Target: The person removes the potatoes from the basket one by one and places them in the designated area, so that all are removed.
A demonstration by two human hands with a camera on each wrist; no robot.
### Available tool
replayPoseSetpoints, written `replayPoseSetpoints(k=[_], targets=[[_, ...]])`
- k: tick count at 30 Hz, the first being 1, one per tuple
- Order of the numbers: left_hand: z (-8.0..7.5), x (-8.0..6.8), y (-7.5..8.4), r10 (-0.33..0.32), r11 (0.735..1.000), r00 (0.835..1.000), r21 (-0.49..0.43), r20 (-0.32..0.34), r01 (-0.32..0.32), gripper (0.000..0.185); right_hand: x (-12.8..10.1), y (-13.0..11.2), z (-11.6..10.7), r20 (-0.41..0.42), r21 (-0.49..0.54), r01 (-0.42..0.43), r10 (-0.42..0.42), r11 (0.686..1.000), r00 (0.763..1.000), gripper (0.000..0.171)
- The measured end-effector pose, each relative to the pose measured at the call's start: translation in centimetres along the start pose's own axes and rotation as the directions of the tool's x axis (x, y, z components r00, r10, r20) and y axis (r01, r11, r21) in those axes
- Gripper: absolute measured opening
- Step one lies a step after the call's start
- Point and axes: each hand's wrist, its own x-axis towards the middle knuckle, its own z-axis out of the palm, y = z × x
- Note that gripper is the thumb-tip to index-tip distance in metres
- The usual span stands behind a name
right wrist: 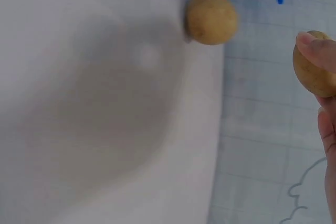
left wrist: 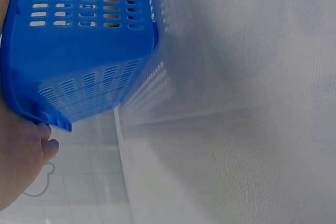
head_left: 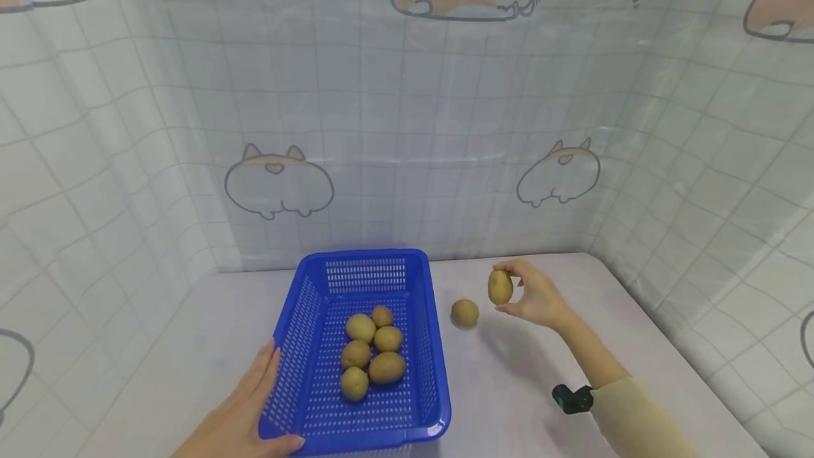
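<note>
My right hand [head_left: 537, 295] pinches a potato [head_left: 500, 287] between thumb and fingers, holding it up over the table to the right of the basket. In the right wrist view the thumb lies across that potato [right wrist: 315, 74]. A second potato [head_left: 465, 313] rests on the table, just left of the held one. Several potatoes [head_left: 386, 367] lie together inside a blue plastic basket [head_left: 439, 373] with slotted walls. My left hand [head_left: 244, 401] holds the basket's near left corner, fingers along the left side and thumb at the front rim.
A white cloth covers the table [head_left: 184, 345]. Behind and on both sides hangs a grid-patterned curtain [head_left: 413, 196] with cartoon dogs. A small black device [head_left: 572, 398] is at the right wrist, by the sleeve [head_left: 636, 415].
</note>
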Motion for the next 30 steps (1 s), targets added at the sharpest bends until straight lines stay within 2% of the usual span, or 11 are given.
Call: replayPoseSetpoints(k=[6, 11, 22, 30], targets=[[0.0, 0.1, 0.1, -0.026, 0.999, 0.999, -0.02, 0.031, 0.026, 0.124, -1.2, 1.0, 2.0, 0.099, 0.058, -0.112, 0.106, 0.992, 0.989, 0.07], [-0.1, 0.1, 0.2, -0.038, 0.999, 0.998, -0.025, 0.047, 0.04, 0.124, -1.8, 1.4, 3.3, 0.145, 0.076, -0.181, 0.169, 0.98, 0.975, 0.069], [-0.2, 0.1, 0.2, -0.026, 0.999, 0.999, -0.03, 0.036, 0.027, 0.123, -2.3, 2.0, 4.9, 0.228, -0.005, -0.224, 0.219, 0.975, 0.949, 0.064], [-0.2, 0.0, 0.1, -0.007, 1.0, 1.0, -0.028, 0.016, 0.007, 0.125, -2.4, 2.3, 5.3, 0.288, 0.0, -0.269, 0.257, 0.963, 0.922, 0.067]])
